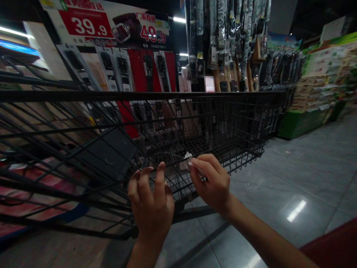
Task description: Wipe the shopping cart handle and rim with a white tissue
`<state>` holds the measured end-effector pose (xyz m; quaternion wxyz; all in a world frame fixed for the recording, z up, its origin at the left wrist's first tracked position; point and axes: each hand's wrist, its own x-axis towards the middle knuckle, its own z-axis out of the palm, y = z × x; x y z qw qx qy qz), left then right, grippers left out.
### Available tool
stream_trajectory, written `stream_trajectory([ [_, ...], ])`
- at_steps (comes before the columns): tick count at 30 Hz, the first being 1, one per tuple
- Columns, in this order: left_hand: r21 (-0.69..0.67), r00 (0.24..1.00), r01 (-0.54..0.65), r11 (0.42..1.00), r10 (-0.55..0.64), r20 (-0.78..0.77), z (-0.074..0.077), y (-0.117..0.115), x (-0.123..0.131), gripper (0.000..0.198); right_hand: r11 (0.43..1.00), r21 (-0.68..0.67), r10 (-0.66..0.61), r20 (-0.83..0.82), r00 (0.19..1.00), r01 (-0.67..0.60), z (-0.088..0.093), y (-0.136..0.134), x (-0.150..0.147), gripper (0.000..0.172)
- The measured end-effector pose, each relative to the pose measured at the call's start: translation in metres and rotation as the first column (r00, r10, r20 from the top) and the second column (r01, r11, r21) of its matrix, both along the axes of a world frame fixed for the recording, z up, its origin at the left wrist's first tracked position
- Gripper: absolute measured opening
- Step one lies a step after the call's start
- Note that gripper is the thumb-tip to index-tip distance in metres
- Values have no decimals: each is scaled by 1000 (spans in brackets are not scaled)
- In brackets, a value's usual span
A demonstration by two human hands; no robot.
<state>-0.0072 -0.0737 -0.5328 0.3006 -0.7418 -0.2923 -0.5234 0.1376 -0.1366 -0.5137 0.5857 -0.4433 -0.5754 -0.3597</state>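
A black wire shopping cart (178, 95) spans the view. My left hand (153, 197) rests against its near side wires, fingers bent over the mesh and apart, with nothing visible in them. To its right, my right hand (210, 182) pinches a small crumpled white piece (186, 162), which looks like paper or tissue, at the cart's wires. Behind the wires on the left lies a dark flat box-like thing (108, 152).
Packaged belts (161, 70) hang on a rack beyond the cart, under red price signs (86, 26). More wrapped dark goods (223, 33) hang at the upper middle. A green-based display (304, 123) stands on the right, on the grey tiled floor (267, 182).
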Motion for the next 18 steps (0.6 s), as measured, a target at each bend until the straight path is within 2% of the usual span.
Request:
stream_trajectory([
  [4,-10,1000,7,1000,-7,-9,-2,0,-2,59,997,82,1,-21,1000,1,27,-4,-7,21],
  [7,-13,1000,19,1000,-19,-17,-1,0,-3,60,995,91,-34,-55,998,39,35,-5,-8,20],
  [10,-22,999,38,999,-39,-25,1,-2,-5,62,998,19,-64,-63,996,65,29,-1,-5,18],
  [14,-29,996,63,998,-65,-54,2,-1,-9,69,985,-33,-171,5,985,171,14,4,1,11],
  [18,-24,994,85,996,-86,-60,3,0,-10,73,986,-63,-152,2,988,152,9,1,1,13],
])
